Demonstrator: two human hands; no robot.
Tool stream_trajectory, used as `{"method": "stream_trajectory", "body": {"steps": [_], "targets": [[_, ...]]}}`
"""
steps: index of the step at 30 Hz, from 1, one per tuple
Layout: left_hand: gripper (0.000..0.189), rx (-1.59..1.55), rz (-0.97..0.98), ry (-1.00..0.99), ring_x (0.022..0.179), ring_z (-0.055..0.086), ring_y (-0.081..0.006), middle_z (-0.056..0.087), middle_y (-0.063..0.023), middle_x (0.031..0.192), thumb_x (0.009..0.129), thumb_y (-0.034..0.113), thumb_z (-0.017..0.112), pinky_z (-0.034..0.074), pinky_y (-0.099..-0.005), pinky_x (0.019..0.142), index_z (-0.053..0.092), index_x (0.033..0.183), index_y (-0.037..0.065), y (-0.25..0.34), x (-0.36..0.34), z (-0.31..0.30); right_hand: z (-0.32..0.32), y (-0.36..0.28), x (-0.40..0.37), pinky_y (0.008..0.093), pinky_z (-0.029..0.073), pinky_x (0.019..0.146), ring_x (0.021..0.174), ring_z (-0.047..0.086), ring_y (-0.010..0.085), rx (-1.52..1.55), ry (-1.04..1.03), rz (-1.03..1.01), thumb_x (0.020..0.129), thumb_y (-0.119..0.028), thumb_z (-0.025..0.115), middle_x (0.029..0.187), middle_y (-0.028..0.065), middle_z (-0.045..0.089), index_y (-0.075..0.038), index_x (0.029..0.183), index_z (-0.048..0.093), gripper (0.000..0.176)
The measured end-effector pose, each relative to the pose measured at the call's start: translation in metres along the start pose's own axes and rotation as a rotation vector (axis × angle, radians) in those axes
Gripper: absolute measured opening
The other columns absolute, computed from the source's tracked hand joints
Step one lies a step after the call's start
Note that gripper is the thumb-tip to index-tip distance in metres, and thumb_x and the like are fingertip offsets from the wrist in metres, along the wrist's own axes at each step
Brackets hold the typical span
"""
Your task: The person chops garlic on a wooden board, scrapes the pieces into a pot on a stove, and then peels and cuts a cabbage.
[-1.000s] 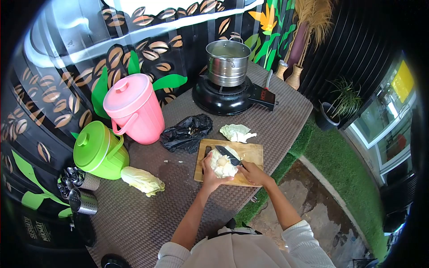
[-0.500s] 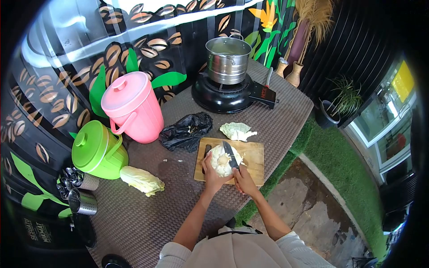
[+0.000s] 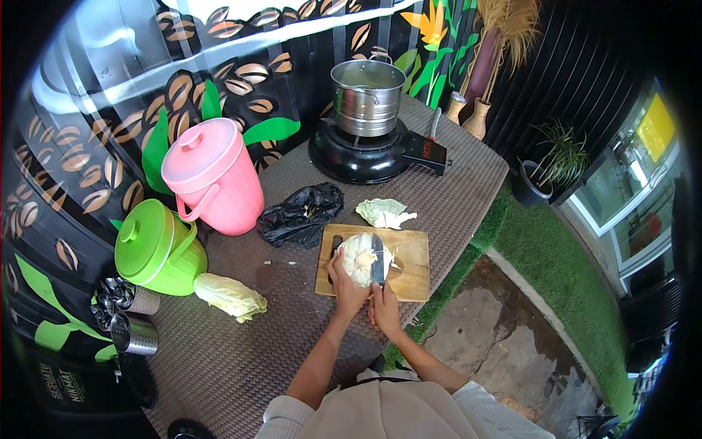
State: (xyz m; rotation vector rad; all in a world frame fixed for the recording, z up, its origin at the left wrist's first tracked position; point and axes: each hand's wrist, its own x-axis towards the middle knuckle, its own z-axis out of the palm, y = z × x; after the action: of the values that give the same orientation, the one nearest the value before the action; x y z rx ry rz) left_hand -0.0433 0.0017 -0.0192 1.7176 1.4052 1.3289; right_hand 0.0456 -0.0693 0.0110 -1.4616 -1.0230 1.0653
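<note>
A round pale cabbage (image 3: pixel 357 269) sits stem side up on a wooden cutting board (image 3: pixel 412 267). My left hand (image 3: pixel 352 294) grips it from the left and front, fingers curved round its side. In my right hand (image 3: pixel 385 307) is a knife (image 3: pixel 378 257), its dark blade lying over the right part of the cabbage, beside the stem. Small cabbage scraps lie just right of the blade. Behind the board rests a loose cabbage leaf (image 3: pixel 384 213), and to its left a crumpled black plastic bag (image 3: pixel 303 212).
A steel pot (image 3: pixel 368 106) stands on a black portable stove (image 3: pixel 355 161) at the back. Leftward are a pink jug (image 3: pixel 213 179), a green jug (image 3: pixel 157 252), a napa cabbage (image 3: pixel 230 296) and a perforated steel holder (image 3: pixel 135 334). The table's edge (image 3: pixel 452 263) runs close along the board's right side.
My right hand and the knife have shifted slightly left, and the blade has turned to point more straight away from me. My left hand stays on the cabbage.
</note>
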Motion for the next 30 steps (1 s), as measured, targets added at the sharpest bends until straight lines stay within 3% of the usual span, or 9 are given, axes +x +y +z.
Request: {"method": "stream_trajectory", "body": {"steps": [7,9,14,17,20,23,25,30], "targets": [[0.109,-0.033,-0.017,0.043,0.128,0.034,-0.0461,0.032,-0.0251,0.136,0.058,0.015,0.089,0.034,-0.0494,0.106,0.024,0.145,0.003,0.000,0.001,0.003,-0.001,-0.001,0.006,0.0316,0.037,0.031,0.032,0.047,0.0184,-0.073,-0.009,-0.005,0.105,-0.026,0.040,0.044,0.0080,0.047,0.002,0.093,0.045,0.030],[0.102,-0.024,-0.025,-0.017,0.125,0.036,-0.0425,0.031,-0.0233,0.134,0.065,0.009,0.084,0.033,-0.0480,0.106,0.021,0.145,0.001,0.002,0.002,-0.001,-0.003,-0.006,0.013,0.0295,0.035,0.030,0.031,0.045,0.0162,-0.092,-0.023,0.006,0.105,-0.025,0.040,0.044,0.0059,0.045,0.000,0.092,0.044,0.028],[0.105,0.037,-0.004,0.008,0.125,0.037,-0.0449,0.034,-0.0239,0.132,0.062,0.015,0.087,0.034,-0.0496,0.103,0.025,0.144,0.001,-0.002,0.004,-0.001,-0.003,-0.010,0.017,0.0282,0.032,0.028,0.030,0.043,0.0145,-0.106,-0.044,0.046,0.105,-0.025,0.039,0.043,0.0048,0.044,-0.002,0.089,0.042,0.028],[0.105,0.046,0.005,0.023,0.124,0.038,-0.0443,0.035,-0.0237,0.131,0.061,0.015,0.087,0.033,-0.0497,0.103,0.025,0.145,0.001,-0.008,0.004,0.003,0.006,-0.009,0.003,0.0332,0.039,0.032,0.032,0.049,0.0192,-0.086,-0.004,0.011,0.105,-0.026,0.040,0.045,0.0100,0.049,0.006,0.100,0.046,0.033],[0.105,-0.002,-0.013,0.049,0.124,0.038,-0.0439,0.035,-0.0233,0.131,0.060,0.015,0.087,0.032,-0.0504,0.102,0.026,0.144,0.002,-0.014,0.009,0.007,0.016,-0.011,0.010,0.0296,0.033,0.028,0.030,0.045,0.0153,-0.029,0.050,0.008,0.105,-0.026,0.040,0.044,0.0063,0.047,0.000,0.089,0.042,0.030],[0.104,0.024,-0.051,0.059,0.124,0.037,-0.0436,0.036,-0.0228,0.130,0.059,0.015,0.087,0.033,-0.0510,0.102,0.028,0.143,0.003,-0.015,0.008,0.009,0.012,-0.006,0.022,0.0293,0.034,0.028,0.030,0.045,0.0151,-0.053,0.054,0.004,0.105,-0.026,0.040,0.044,0.0057,0.045,0.001,0.094,0.043,0.030],[0.102,0.044,-0.070,0.063,0.124,0.037,-0.0435,0.036,-0.0226,0.130,0.058,0.014,0.087,0.033,-0.0512,0.102,0.029,0.142,0.004,-0.013,0.008,0.008,0.004,-0.006,0.026,0.0331,0.040,0.033,0.033,0.051,0.0205,-0.177,-0.016,0.018,0.104,-0.022,0.042,0.047,0.0104,0.051,0.010,0.117,0.044,0.035],[0.103,-0.022,-0.032,0.039,0.122,0.038,-0.0435,0.037,-0.0222,0.128,0.057,0.017,0.089,0.032,-0.0524,0.102,0.029,0.139,0.004,-0.011,0.011,0.003,-0.007,-0.010,0.006,0.0312,0.036,0.031,0.032,0.047,0.0175,-0.118,-0.065,-0.035,0.104,-0.024,0.041,0.045,0.0074,0.048,0.003,0.104,0.047,0.028]]}}
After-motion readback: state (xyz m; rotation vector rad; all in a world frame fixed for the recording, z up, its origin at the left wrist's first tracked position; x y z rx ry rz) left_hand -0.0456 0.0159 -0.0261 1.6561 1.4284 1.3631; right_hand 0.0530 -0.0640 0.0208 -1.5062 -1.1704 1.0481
